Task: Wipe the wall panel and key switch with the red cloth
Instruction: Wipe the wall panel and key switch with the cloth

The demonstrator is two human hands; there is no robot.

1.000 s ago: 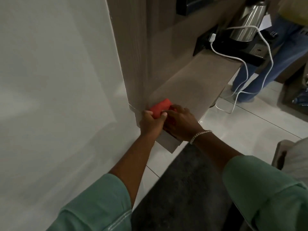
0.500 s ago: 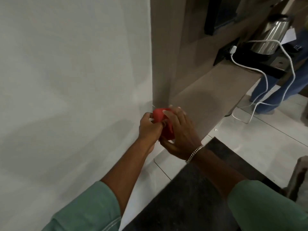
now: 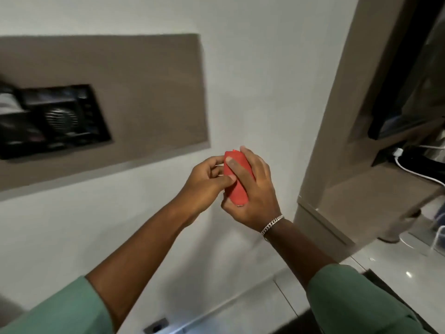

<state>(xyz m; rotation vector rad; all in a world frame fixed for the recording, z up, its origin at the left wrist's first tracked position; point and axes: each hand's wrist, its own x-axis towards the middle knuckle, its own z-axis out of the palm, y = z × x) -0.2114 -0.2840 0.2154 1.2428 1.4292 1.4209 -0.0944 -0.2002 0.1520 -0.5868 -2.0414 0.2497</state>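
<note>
A folded red cloth [image 3: 237, 179] is held in front of the white wall. My right hand [image 3: 255, 189] wraps around it from the right, and my left hand [image 3: 204, 182] pinches its left edge. Up and to the left, a brown wall panel [image 3: 144, 92] is set into the wall. A black key switch unit [image 3: 53, 120] sits in the panel's left part, blurred. Both hands are below and to the right of the panel, apart from it.
A brown wooden column and shelf [image 3: 361, 196] stand at the right, with a white cable [image 3: 419, 174] and a dark screen [image 3: 397, 116] above. A small floor-level outlet [image 3: 156, 326] shows at the wall's base. Glossy tiles [image 3: 397, 259] lie lower right.
The view has swung left and up, so the wall panel and key switch have come into sight. Both hands have lifted the red cloth off the shelf corner and now hold it against the wall.
</note>
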